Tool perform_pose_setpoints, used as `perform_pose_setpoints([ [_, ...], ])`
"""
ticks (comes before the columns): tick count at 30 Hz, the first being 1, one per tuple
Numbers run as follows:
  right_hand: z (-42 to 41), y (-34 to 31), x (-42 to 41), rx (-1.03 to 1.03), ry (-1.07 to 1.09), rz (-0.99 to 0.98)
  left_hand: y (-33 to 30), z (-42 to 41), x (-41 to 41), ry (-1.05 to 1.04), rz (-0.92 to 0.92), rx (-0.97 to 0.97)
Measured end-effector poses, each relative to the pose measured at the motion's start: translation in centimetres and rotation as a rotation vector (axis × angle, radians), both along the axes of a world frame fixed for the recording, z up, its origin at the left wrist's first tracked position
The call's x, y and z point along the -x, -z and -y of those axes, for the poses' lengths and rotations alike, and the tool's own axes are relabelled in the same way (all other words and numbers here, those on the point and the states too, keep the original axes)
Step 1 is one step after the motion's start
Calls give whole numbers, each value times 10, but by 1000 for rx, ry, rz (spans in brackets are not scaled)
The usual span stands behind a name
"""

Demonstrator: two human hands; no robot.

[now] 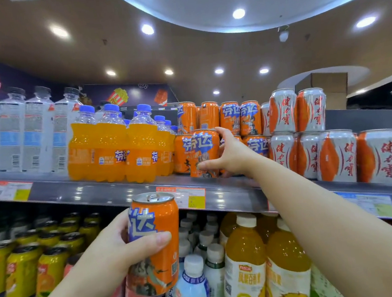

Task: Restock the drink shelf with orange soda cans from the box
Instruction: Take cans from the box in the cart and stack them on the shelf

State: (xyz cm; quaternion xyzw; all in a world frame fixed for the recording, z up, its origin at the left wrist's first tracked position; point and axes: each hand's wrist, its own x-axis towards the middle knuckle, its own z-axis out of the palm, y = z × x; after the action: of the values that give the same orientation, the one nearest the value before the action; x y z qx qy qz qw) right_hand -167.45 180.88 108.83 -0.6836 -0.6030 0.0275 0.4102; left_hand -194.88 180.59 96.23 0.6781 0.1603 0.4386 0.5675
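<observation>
Can in left hand: an orange soda can [154, 243], upright, silver top with pull tab, big blue-and-white lettering over a drawn figure; it sits in front of the shelf edge, below the top shelf.
Left hand: the left hand [118, 247] wraps the can from the left, thumb across its front.
Can on shelf: a second orange can [203, 153], same design, stands at the front lip of the top shelf [113, 191].
Right hand: the right hand [229, 156] grips this can from the right, thumb low on its front, fingers reaching to its top rim.
Stock behind: more orange cans [230, 118] stacked two high.
Neighbours: orange soda bottles [117, 150] with blue caps to the left; silver-and-orange cans [307, 134] to the right.
Price tag: an orange-and-yellow label [189, 196] on the shelf edge.
Lower shelf: juice bottles [266, 260] and yellow cans [34, 259].
</observation>
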Motion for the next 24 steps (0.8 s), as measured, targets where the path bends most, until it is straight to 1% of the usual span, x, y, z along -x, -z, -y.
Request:
perform_pose_setpoints([
  [2, 0, -3, 0, 9, -4, 48, 1, -2, 0, -12, -4, 6],
  [6, -8, -10, 1, 28, 41, 232, 2, -7, 1, -23, 13, 25],
  [11, -28, -19, 4, 94, 64, 325, 2, -18, 5, -26, 6, 3],
  [17, -53, -15, 16, 3, 45, 358, -2, -22, 6, -5, 26, -9],
  [24, -56, -13, 18, -13, 33, 403, 1, -25, 3, 27, 14, 0],
])
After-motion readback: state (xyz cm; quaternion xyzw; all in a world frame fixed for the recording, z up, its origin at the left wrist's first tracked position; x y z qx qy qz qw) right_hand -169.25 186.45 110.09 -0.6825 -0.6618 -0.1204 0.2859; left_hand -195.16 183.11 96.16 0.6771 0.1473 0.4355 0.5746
